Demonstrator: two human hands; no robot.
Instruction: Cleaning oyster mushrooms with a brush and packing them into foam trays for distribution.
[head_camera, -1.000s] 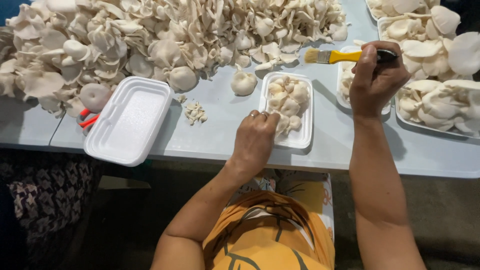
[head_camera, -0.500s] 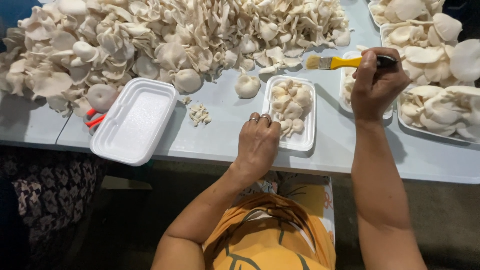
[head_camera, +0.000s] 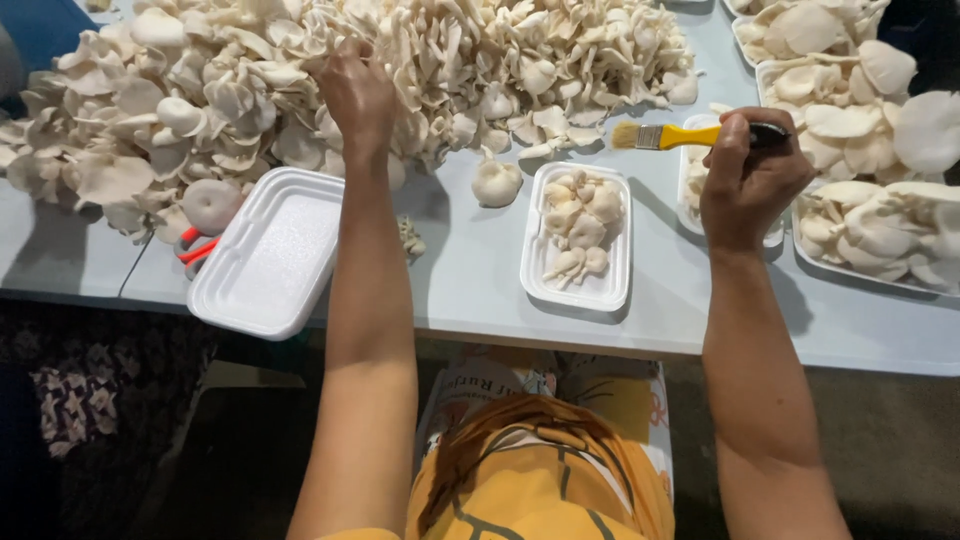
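A: Nearest us, what sits on the table (head_camera: 480, 290)?

B: We see a small white tray (head_camera: 580, 238) partly filled with mushrooms near the table's front edge. To its left lies an empty white tray (head_camera: 268, 252), overhanging that edge, with red-handled scissors (head_camera: 195, 247) just beyond its far left corner.

A: And our hands?

B: Right of the small tray, our right hand (head_camera: 748, 178) is closed around a yellow-handled brush (head_camera: 668, 136), bristles pointing left above the tray. Farther back, our left hand (head_camera: 355, 92) reaches into the big mushroom pile (head_camera: 300, 80); its fingers are buried, so we cannot tell if they grip anything.

A: Beyond the brush?

B: Filled trays (head_camera: 860, 130) of mushrooms on the right.
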